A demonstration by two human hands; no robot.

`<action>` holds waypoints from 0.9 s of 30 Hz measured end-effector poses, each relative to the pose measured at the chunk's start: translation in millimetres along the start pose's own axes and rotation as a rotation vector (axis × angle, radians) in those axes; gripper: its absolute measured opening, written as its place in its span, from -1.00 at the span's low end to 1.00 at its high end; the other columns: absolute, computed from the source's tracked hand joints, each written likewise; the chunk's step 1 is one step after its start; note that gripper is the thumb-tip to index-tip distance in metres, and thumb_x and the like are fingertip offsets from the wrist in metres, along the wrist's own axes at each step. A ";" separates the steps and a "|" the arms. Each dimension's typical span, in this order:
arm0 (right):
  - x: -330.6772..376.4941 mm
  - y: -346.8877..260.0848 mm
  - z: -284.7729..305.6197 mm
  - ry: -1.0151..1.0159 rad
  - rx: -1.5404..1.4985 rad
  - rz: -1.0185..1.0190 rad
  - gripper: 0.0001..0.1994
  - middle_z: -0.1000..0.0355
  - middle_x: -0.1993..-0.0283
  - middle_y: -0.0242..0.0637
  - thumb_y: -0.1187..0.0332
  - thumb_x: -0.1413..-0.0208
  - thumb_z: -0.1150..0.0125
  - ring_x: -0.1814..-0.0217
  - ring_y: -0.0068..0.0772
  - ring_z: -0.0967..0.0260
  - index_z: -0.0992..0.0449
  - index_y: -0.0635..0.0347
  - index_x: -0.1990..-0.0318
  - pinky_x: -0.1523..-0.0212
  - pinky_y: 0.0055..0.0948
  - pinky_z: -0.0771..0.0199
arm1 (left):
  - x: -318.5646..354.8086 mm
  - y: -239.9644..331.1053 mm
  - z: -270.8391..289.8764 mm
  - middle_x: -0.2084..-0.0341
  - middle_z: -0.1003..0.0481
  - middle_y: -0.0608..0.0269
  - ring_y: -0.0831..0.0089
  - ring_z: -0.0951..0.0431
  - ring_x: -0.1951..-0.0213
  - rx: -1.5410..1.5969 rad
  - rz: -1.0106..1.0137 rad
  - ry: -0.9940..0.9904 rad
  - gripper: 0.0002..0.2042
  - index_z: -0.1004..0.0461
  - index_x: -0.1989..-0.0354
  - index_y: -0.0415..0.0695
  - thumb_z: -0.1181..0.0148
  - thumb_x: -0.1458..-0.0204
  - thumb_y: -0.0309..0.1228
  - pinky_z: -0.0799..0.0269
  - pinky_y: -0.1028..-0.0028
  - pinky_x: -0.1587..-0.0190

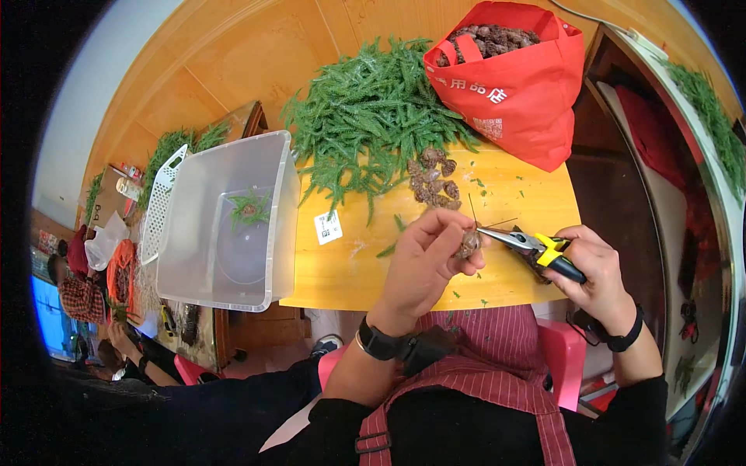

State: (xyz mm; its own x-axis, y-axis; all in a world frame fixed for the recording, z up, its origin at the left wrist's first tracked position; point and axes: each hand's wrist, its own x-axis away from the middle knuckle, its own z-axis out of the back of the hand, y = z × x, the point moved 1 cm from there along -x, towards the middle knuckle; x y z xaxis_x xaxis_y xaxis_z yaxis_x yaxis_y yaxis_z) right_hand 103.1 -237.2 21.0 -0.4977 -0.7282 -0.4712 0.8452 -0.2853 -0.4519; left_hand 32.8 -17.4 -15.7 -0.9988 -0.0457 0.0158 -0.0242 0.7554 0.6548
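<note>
Left hand [423, 260] pinches a pinecone [468, 245] just below the cone pile [432, 180], right hand [594, 268] grips pliers [536, 250] at its wire; a slip could jab fingers.

The left hand [426, 260] covers most of the pine cone [468, 245]. The wire [472, 208] is too thin to trace. The red bag [519, 85] hides most of its cones.

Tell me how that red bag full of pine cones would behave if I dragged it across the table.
The red bag looks like soft fabric, so it would probably sag rather than slide stiffly. Filled to the brim with pine cones, it may tip and spill some. Cones are likely light, so dragging should be easy.
</note>
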 end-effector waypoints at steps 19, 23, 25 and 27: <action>10.4 -9.4 -15.7 0.090 -0.050 -0.117 -0.74 -0.34 0.45 0.01 0.47 0.29 -0.31 0.37 -0.03 -0.36 -0.26 0.32 0.60 0.41 -0.36 -0.35 | -0.4 -10.4 -14.9 0.24 -0.35 0.12 0.42 -0.45 0.27 -0.705 -0.813 0.083 -0.78 -0.36 0.33 -0.28 -0.15 0.18 -0.77 -0.42 0.53 0.19; 12.8 -11.6 -20.9 0.076 -0.093 -0.137 -0.80 -0.33 0.54 -0.08 0.48 0.21 -0.30 0.35 -0.04 -0.37 -0.34 0.31 0.52 0.33 -0.29 -0.40 | -1.9 -8.0 -15.6 0.28 -0.38 0.11 0.36 -0.47 0.29 -1.054 -1.042 0.135 -0.76 -0.37 0.37 -0.27 -0.21 0.24 -0.77 -0.44 0.51 0.23; 14.7 -13.6 -23.0 0.070 -0.121 -0.151 -0.80 -0.32 0.55 -0.09 0.48 0.20 -0.29 0.36 -0.04 -0.38 -0.34 0.31 0.52 0.33 -0.29 -0.40 | -1.3 -4.4 -19.2 0.31 -0.41 0.10 0.30 -0.48 0.31 -1.326 -1.257 0.128 -0.73 -0.39 0.41 -0.24 -0.26 0.31 -0.76 -0.45 0.46 0.26; 15.1 -17.6 -24.9 0.046 -0.159 -0.226 -0.82 -0.31 0.55 -0.11 0.48 0.18 -0.28 0.41 -0.06 -0.36 -0.36 0.31 0.50 0.35 -0.33 -0.38 | -2.0 -3.8 -15.8 0.32 -0.42 0.10 0.29 -0.48 0.31 -1.391 -1.313 0.111 -0.73 -0.39 0.42 -0.23 -0.27 0.31 -0.76 -0.45 0.45 0.28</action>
State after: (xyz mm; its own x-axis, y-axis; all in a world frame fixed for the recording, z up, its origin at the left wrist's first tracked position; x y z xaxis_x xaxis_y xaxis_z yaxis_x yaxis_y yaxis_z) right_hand 75.9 -227.6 3.0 -0.6815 -0.6270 -0.3774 0.6724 -0.3330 -0.6610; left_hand 35.6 -30.5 -6.3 -0.3755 -0.1470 -0.9151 -0.5485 -0.7606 0.3473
